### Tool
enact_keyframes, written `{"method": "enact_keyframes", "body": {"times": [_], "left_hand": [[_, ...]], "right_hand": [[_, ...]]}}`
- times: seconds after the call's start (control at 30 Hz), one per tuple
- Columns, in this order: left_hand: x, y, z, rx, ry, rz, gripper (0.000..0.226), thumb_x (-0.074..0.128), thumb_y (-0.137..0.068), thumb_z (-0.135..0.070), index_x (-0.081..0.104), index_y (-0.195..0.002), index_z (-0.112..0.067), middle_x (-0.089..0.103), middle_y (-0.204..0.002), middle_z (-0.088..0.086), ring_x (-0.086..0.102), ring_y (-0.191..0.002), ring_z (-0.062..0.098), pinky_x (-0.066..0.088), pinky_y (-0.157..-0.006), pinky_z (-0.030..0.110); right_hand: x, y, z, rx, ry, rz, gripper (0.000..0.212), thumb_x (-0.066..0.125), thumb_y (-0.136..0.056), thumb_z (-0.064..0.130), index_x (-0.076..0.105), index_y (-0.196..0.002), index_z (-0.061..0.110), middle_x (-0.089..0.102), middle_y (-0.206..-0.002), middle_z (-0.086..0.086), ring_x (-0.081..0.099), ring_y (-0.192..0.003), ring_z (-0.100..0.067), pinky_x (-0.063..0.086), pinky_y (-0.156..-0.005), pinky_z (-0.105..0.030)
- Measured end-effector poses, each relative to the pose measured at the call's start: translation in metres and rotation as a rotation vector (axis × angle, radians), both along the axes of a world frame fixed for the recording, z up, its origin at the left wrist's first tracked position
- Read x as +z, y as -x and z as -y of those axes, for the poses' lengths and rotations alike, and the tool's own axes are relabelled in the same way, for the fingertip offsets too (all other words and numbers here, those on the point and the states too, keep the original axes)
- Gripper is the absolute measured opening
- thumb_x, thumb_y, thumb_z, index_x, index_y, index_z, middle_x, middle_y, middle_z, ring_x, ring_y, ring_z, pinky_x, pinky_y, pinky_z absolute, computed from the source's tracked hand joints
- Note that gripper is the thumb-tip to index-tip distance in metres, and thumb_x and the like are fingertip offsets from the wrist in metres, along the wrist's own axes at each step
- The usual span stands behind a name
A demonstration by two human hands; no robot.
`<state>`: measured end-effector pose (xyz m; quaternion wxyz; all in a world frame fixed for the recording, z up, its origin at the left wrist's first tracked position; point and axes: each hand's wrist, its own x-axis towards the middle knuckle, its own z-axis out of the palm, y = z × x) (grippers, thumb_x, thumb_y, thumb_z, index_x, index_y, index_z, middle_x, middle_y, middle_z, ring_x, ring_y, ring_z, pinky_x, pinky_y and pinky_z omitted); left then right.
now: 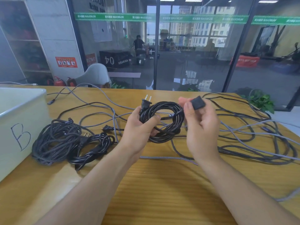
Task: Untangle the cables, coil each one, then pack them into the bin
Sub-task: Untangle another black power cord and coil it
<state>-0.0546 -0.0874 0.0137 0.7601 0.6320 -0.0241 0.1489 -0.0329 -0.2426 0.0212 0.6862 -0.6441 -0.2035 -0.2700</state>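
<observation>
Both hands hover above the tabletop. Left hand grips a coiled black cable; right hand pinches its connector.

Soft, even daylight is coming in through the glass wall far beyond the hands, backed by ceiling strip lights glowing overhead. The glass is throwing pale reflections that are veiling the room behind it. The hands are casting only faint, diffuse shadows on the bench beneath them. The wide lens is bowing the bench edge and the shelf far left of the hands, and the background is looking hazy and slightly soft.
</observation>
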Motion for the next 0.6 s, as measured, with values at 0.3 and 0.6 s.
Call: {"method": "enact_keyframes", "body": {"times": [0.3, 0.6], "left_hand": [[-0.001, 0.012, 0.004, -0.181, -0.046, 0.019, 0.028, 0.06, -0.095, 0.011, 0.053, -0.113, -0.011, 0.065, -0.081, -0.012, 0.069, -0.079, 0.01, 0.051, -0.071, 0.024], [0.002, 0.016, 0.004, -0.314, -0.078, 0.019, 0.036, 0.048, -0.087, 0.023, 0.05, -0.104, -0.009, 0.05, -0.082, 0.003, 0.051, -0.077, 0.017, 0.046, -0.08, 0.026]], "right_hand": [[-0.004, -0.006, -0.009, 0.161, -0.081, -0.251, 0.02, 0.04, -0.111, 0.036, 0.053, -0.112, 0.021, 0.072, -0.097, 0.019, 0.071, -0.091, -0.015, 0.063, -0.083, -0.047], [-0.003, 0.001, -0.012, 0.104, -0.079, -0.227, 0.028, 0.038, -0.112, 0.037, 0.052, -0.11, 0.013, 0.057, -0.081, -0.004, 0.057, -0.059, -0.011, 0.046, -0.051, -0.02]]}}
